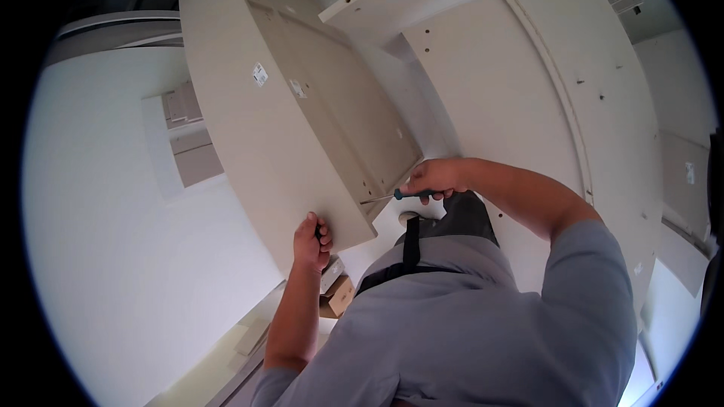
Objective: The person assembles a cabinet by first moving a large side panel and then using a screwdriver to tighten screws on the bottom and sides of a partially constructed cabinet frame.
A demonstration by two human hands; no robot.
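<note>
While the right hand (437,176) grips a teal-handled screwdriver (400,194), shaft pointing left, the left hand (310,244) curls round a mostly hidden dark object (318,234). Beige panel (256,124) ahead of both; cardboard box (342,298) below the left hand.

Single wide fisheye view from the left of two side-by-side cameras worn on the person's head, looking steeply down at close range. The grey fabric short-sleeved shirt (460,324) lies nearest the lens, across the lower part; the bare left hand (309,240) and bare right hand (434,179) stand farther off, near mid-field. Beyond them, the long beige flat-sided panel (253,109) runs toward the upper edge, its outline bowed by the lens; dark corners bound the roughly rounded field.
</note>
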